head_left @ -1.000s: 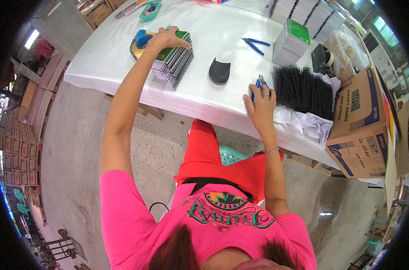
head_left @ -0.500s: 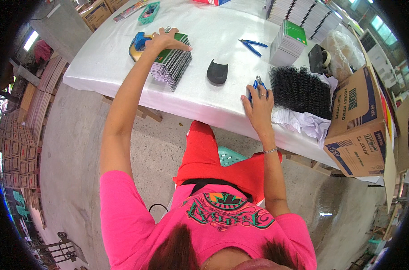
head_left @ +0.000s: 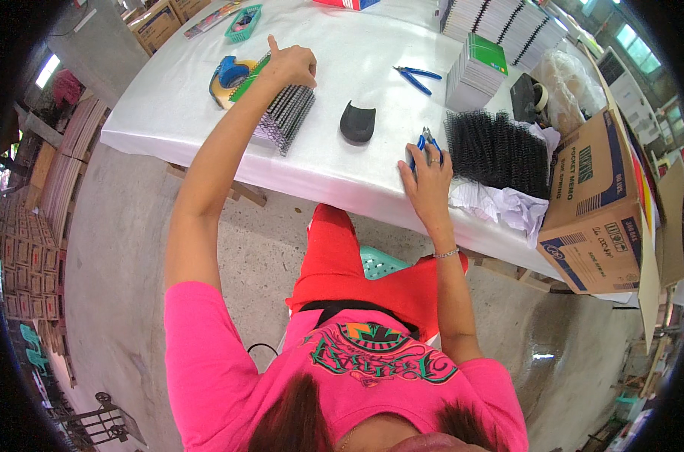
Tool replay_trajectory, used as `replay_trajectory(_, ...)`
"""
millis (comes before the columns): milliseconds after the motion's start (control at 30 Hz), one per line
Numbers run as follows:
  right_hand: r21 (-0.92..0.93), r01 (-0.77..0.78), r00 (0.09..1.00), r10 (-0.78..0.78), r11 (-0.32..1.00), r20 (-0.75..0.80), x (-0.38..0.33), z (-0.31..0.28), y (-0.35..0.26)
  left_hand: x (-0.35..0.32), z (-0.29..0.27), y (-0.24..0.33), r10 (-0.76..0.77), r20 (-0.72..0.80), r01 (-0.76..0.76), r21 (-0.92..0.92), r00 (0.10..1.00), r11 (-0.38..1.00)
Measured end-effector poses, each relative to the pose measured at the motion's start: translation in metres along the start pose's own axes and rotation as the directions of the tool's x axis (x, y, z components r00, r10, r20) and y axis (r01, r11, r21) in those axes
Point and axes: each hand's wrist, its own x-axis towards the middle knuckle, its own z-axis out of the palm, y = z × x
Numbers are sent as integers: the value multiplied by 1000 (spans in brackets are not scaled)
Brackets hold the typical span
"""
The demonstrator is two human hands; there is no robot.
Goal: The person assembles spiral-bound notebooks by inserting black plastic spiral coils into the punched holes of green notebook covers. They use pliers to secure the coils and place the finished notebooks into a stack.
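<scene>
Left hand: the bare left hand point(head_left: 292, 66) is over the stack at the table's left, one finger pointing away and the others bent at the right side; how firmly it grips, I cannot tell
Notebooks in hand: the stack of small white-paged notebooks with dark metal spiral bindings point(head_left: 288, 119) sits under that hand near the table's front edge, spirals facing right; a green cover point(head_left: 250, 81) shows at a slant on its left side
Right hand: the bare right hand point(head_left: 429, 179) is narrow, fingers bent around a pair of small blue-handled metal cutters point(head_left: 427, 136), its nose sticking out beyond the fingertips
Loose cutters: a second pair of blue-handled cutters point(head_left: 417, 78) lies farther back, handles spread apart
Tape: a blue and yellow tape dispenser point(head_left: 226, 80) is just left of the notebooks in hand
Between the hands: a curved black piece point(head_left: 358, 122) lies alone on the white-covered table point(head_left: 165, 94)
Coils: a dense heap of black spiral coils point(head_left: 497, 154) is just right of the right hand, with crumpled white paper point(head_left: 500, 206) along its near side
Other notebooks: a neat white-paged stack topped by a green cover point(head_left: 487, 54) stands behind the coils; larger spiral-bound stacks point(head_left: 500, 24) stand beyond it
Right end: a brown cardboard box point(head_left: 592, 202) with dark blue printing is beside the coils, and a clear plastic bag point(head_left: 569, 89) lies behind it
Far left: a small green plastic basket point(head_left: 242, 25) holds small items, hard to make out
</scene>
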Motion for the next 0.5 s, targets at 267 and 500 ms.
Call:
replay_trajectory(267,134,-25,999,30,991,-32,3,-2,3,5,1,1,-3,18,4,-17,1000,1000)
replay_trajectory(500,244,-199,854,290,949,-432,129,-63,72,-36,-4,32,142,-432,-141,34,891,989)
